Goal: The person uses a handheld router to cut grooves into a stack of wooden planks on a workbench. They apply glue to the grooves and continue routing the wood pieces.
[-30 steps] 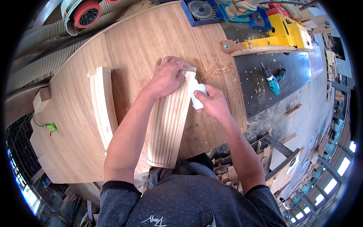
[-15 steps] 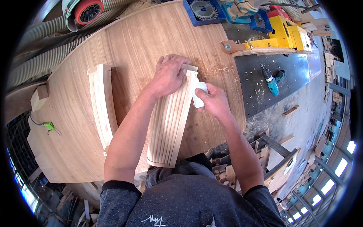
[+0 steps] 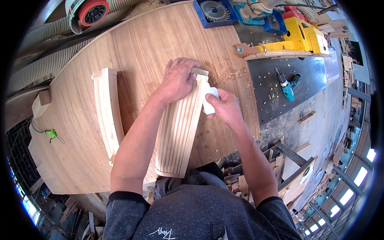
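A long fluted wooden piece [image 3: 176,132] lies lengthwise on the curved wooden worktop [image 3: 144,44]. My left hand [image 3: 179,78] grips its far end, fingers curled over it beside a small cross strip [image 3: 202,72]. My right hand [image 3: 226,105] holds a white plastic bottle [image 3: 211,100], its narrow tip at the piece's right edge, just below that strip; whether the tip touches is unclear. A second long pale wooden piece [image 3: 107,112] lies to the left of my left forearm.
A teal drill [image 3: 289,90] lies on a dark plate at right, below a yellow fixture [image 3: 300,36]. Blue trays [image 3: 218,18] with saw blades stand at the back. Hoses [image 3: 48,64] line the upper left. A green tool [image 3: 51,134] and wood block [image 3: 42,103] sit far left.
The bottle and my right hand have shifted very slightly along the piece's right edge. My left hand sits marginally higher than a second ago; the grips are unchanged.
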